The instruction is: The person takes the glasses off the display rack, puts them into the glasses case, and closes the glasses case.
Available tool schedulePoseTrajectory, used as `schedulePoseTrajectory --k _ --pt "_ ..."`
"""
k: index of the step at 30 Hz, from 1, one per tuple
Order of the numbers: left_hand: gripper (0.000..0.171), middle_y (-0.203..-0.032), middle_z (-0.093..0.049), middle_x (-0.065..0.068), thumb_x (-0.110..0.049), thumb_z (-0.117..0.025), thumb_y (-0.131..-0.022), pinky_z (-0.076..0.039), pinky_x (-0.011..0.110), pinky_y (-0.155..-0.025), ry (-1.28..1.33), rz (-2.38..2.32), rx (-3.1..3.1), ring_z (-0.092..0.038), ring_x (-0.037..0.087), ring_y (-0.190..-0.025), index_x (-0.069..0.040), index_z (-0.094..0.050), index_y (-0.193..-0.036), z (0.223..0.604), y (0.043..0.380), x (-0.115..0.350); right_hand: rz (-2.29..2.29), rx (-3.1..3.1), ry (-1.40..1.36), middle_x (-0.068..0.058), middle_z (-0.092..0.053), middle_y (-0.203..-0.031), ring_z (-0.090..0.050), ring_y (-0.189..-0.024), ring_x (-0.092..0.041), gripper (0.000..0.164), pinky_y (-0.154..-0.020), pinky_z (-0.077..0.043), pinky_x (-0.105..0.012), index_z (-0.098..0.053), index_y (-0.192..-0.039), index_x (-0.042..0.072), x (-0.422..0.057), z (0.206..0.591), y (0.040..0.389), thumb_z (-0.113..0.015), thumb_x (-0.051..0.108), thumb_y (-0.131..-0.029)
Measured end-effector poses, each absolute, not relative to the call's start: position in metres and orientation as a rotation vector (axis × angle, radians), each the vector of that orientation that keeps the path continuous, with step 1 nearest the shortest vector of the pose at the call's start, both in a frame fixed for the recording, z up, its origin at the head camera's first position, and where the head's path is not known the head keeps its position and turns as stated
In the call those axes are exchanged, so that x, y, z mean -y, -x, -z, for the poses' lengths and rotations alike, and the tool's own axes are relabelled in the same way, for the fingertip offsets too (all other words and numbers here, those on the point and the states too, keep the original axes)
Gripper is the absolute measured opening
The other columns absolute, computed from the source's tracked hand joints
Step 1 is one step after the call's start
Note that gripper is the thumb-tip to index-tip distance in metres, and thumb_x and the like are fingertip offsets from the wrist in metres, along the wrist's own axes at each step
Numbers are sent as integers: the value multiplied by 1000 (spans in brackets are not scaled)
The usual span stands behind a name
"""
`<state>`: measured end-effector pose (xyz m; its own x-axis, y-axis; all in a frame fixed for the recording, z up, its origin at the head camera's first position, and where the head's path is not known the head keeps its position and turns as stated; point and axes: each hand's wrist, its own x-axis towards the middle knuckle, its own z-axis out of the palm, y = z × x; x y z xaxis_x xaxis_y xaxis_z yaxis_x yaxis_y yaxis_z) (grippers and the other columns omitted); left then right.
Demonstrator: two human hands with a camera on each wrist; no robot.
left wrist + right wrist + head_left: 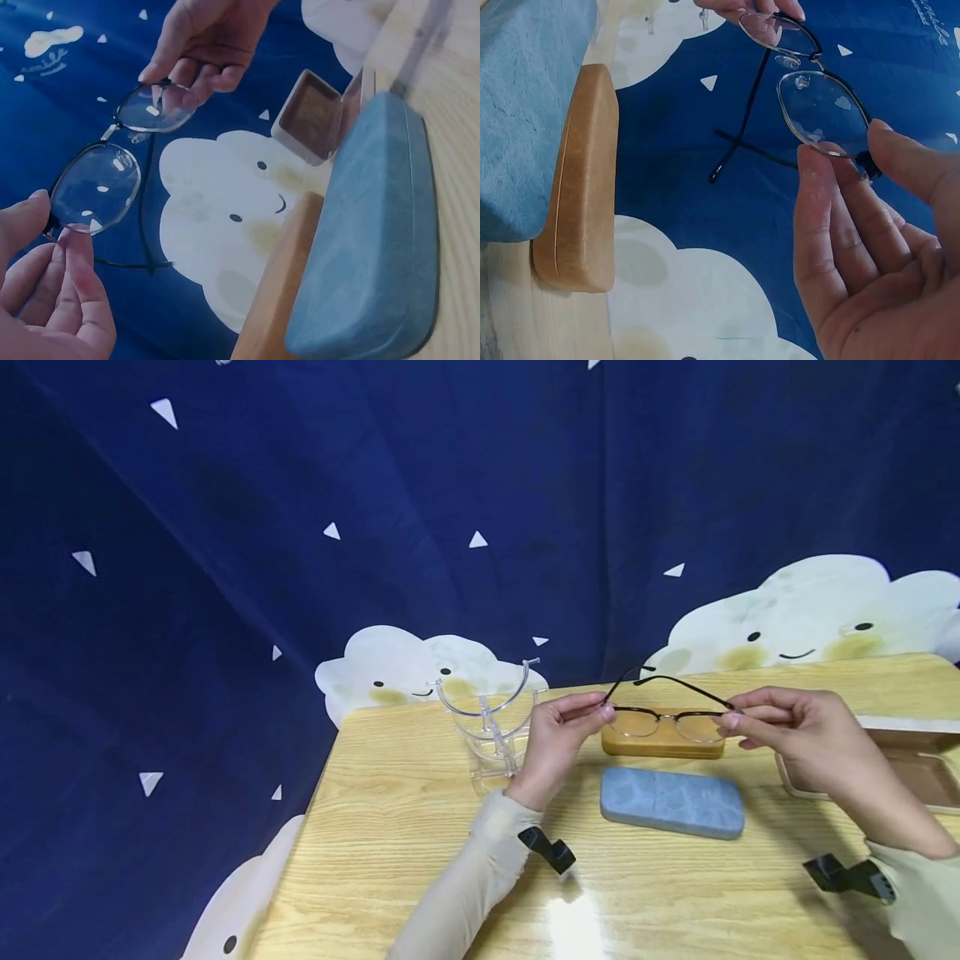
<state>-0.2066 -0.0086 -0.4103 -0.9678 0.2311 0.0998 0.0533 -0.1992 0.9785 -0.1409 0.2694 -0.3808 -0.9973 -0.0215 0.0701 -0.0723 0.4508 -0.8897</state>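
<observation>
Both hands hold up a pair of eyeglasses [666, 718] with a dark upper rim and clear lenses, above the cases on the table. At one hinge end of the frame, my left hand [558, 739] pinches it between thumb and fingers. The opposite hinge end is pinched by my right hand [817, 743]. In the right wrist view the temples [739, 142] point away from me and cross near their tips. Beneath the glasses lies a closed tan-orange glasses case [663, 745], and nearer to me a closed blue glasses case [671, 802].
A clear plastic eyeglass stand [491, 727] rises just beyond my left hand. To the right, partly behind my right forearm, an open case with a brown lining [911, 768] lies on the wooden table [390, 852]. A dark blue curtain [450, 468] hangs behind.
</observation>
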Motion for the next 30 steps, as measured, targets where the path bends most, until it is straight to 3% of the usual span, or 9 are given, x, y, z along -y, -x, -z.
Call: schedulePoseTrajectory --k 5,9,13,16,20,26,30 --pt "29 -115 -76 27 3 -76 -91 -62 24 -88 -343 -2343 -1919 -76 5 -87 6 -74 -120 411 209 14 -1688 2571 -160 15 -82 -96 -77 -85 -2 23 -71 -60 -21 -70 -117 1 -268 382 141 -72 18 -100" --pt "30 -114 -77 26 3 -74 -93 -62 24 -87 -341 -2363 -1912 -75 2 -85 8 -72 -122 412 211 18 -1700 2577 -117 16 -82 -97 -77 -87 -2 26 -72 -59 -18 -70 -119 3 -265 383 141 -71 22 -101" --pt "30 -117 -74 30 2 -75 -93 -62 23 -88 -368 -2340 -1927 -75 1 -85 9 -72 -122 413 211 17 -1737 2610 -31 22 -80 -98 -74 -85 0 29 -42 -44 -27 -67 -124 14 -263 382 138 -72 30 -100" --pt "30 -117 -73 31 2 -75 -92 -62 24 -90 -386 -2323 -1935 -75 1 -86 8 -73 -121 414 211 15 -1774 2605 13 24 -80 -97 -73 -81 0 29 -33 -27 -42 -66 -124 20 -262 382 136 -74 31 -99" --pt "29 -117 -74 31 4 -74 -92 -62 25 -90 -389 -2333 -1934 -75 2 -86 9 -73 -120 415 211 15 -1733 2633 18 27 -79 -96 -74 -83 1 34 -41 -33 -41 -67 -126 16 -262 381 135 -75 33 -98" --pt "29 -124 -70 33 2 -76 -91 -61 24 -93 -398 -2335 -1970 -75 3 -93 9 -73 -120 417 211 16 -1640 2677 -9 25 -79 -98 -76 -87 -1 44 -68 -53 -17 -66 -131 9 -262 382 136 -75 36 -97" --pt "29 -126 -69 33 1 -78 -91 -61 23 -93 -402 -2339 -1979 -75 5 -96 9 -74 -119 418 211 16 -1632 2675 -19 22 -80 -98 -76 -87 -2 46 -73 -56 -14 -67 -132 6 -263 383 135 -76 35 -97"
